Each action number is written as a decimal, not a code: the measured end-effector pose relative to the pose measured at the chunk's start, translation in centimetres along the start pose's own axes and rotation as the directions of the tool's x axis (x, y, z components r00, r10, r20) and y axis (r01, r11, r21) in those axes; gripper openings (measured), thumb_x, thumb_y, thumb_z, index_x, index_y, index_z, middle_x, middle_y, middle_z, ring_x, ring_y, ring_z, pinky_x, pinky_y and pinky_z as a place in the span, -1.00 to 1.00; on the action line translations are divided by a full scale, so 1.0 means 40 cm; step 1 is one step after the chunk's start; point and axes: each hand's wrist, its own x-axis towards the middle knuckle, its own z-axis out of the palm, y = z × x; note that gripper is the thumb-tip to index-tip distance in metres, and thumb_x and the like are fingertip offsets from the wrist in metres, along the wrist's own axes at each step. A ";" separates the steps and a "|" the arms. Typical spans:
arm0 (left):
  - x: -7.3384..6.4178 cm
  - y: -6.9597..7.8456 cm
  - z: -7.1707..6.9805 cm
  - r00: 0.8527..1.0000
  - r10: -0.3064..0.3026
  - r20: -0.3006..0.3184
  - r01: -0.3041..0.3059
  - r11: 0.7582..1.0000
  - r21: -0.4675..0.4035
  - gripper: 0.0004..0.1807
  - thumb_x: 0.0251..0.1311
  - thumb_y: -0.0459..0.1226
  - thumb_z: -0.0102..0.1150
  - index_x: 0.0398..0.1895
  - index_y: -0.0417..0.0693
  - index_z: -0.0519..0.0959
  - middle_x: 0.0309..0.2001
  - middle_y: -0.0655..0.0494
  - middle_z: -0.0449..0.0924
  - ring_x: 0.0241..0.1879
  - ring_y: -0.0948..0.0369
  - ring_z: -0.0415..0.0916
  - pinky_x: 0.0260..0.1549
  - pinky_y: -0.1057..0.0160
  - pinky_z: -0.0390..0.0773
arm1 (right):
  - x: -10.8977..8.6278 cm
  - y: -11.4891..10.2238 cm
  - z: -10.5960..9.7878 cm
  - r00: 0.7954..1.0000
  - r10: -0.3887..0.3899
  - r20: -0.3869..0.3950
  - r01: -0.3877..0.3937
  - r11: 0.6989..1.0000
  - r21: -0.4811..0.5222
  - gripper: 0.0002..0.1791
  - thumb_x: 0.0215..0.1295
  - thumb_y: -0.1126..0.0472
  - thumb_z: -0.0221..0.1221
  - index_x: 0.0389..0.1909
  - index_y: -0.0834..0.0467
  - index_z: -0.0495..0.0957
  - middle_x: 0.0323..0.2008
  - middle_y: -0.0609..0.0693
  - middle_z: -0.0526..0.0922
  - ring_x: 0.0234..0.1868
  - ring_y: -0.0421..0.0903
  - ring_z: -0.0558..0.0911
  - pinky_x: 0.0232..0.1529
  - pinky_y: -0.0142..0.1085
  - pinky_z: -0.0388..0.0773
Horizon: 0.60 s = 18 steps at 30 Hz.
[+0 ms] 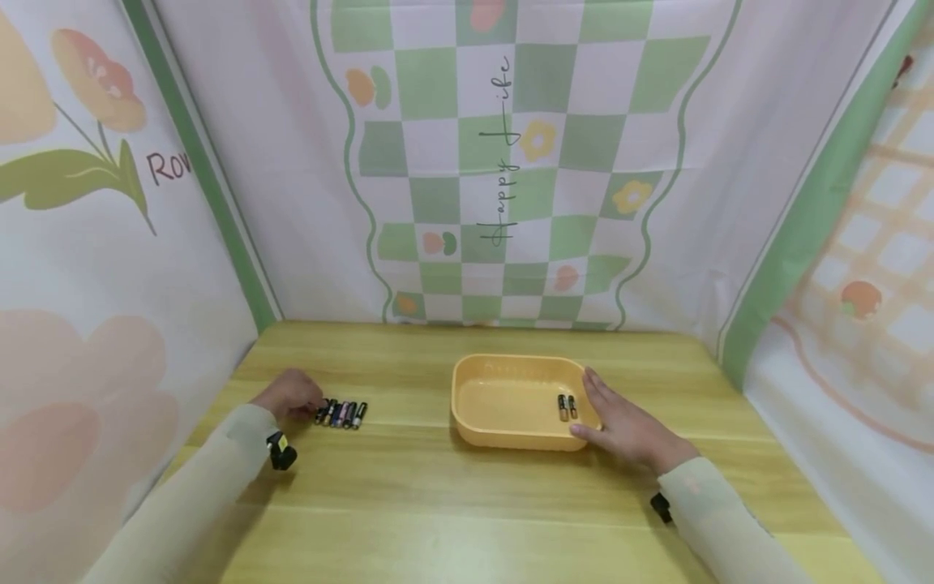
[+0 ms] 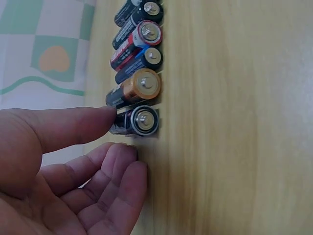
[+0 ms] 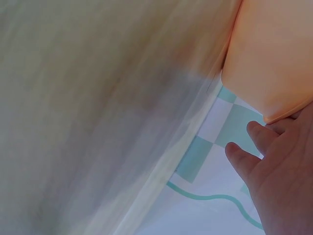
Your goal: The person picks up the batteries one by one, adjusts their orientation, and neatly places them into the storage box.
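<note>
Several AA-type batteries [image 1: 344, 414] lie side by side in a row at the table's left. My left hand [image 1: 293, 393] is at the row's left end. In the left wrist view, its thumb [image 2: 83, 125] reaches the back of the end battery [image 2: 142, 121], a black one with a silver ring; the other fingers bend below it, with a gap showing. Beside it lies a copper-and-black battery [image 2: 139, 88]. My right hand [image 1: 631, 426] rests against the right end of a yellow plastic basket [image 1: 503, 440], fingers extended along it, thumb at the near rim. Two batteries [image 1: 563, 407] lie inside.
The wooden table [image 1: 409, 503] ends at a printed curtain [image 1: 481, 162] behind, with more curtains at left and right. Small black wrist cameras [image 1: 280, 451] are on both sleeves. Table surface lies between the battery row and the basket.
</note>
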 end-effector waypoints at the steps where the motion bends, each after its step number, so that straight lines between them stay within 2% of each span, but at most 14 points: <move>1: 0.001 0.002 0.002 1.000 -0.005 -0.002 0.005 1.000 0.010 -0.86 -0.02 -0.52 0.28 -0.35 -0.42 0.58 -0.49 -0.06 0.55 -0.51 0.13 0.51 -0.51 0.22 0.65 | 0.000 0.000 0.000 1.000 0.000 0.001 0.000 1.000 0.000 0.07 0.36 -0.39 -0.08 0.52 0.25 -0.31 0.52 0.09 -0.38 0.48 0.17 -0.10 0.43 0.06 -0.01; 5: 0.000 0.007 0.004 1.000 0.011 -0.022 -0.007 0.988 0.153 -0.93 0.03 -0.47 0.30 -0.45 -0.35 0.60 -0.52 -0.06 0.55 -0.54 0.14 0.50 -0.54 0.25 0.63 | 0.000 0.000 0.001 1.000 -0.003 0.001 0.003 1.000 -0.002 0.07 0.37 -0.38 -0.07 0.51 0.27 -0.30 0.52 0.10 -0.38 0.48 0.19 -0.09 0.42 0.07 0.00; 9: -0.006 0.013 0.006 0.998 0.046 -0.048 -0.029 0.949 0.314 -0.87 0.03 -0.42 0.30 -0.60 -0.25 0.58 -0.58 -0.01 0.53 -0.58 0.16 0.47 -0.58 0.28 0.59 | -0.001 0.000 0.001 1.000 0.001 0.001 -0.001 1.000 -0.001 0.07 0.36 -0.38 -0.07 0.52 0.27 -0.30 0.52 0.10 -0.38 0.48 0.18 -0.08 0.42 0.07 0.00; 13: -0.010 0.019 0.009 0.997 0.047 -0.054 -0.024 0.933 0.360 -0.84 0.02 -0.39 0.32 -0.63 -0.23 0.57 -0.60 -0.01 0.53 -0.60 0.16 0.46 -0.59 0.28 0.58 | -0.001 0.000 0.002 1.000 0.004 -0.004 -0.004 1.000 0.001 0.07 0.36 -0.38 -0.07 0.52 0.25 -0.31 0.53 0.08 -0.38 0.48 0.18 -0.08 0.42 0.07 0.01; 18: -0.013 0.018 0.009 0.998 0.025 -0.064 0.001 0.930 0.369 -0.84 0.01 -0.37 0.35 -0.59 -0.23 0.58 -0.59 -0.01 0.53 -0.60 0.17 0.45 -0.60 0.30 0.56 | -0.001 0.001 0.005 1.000 0.003 -0.005 -0.003 1.000 0.005 0.07 0.36 -0.37 -0.06 0.52 0.23 -0.33 0.53 0.07 -0.39 0.47 0.20 -0.07 0.41 0.09 0.02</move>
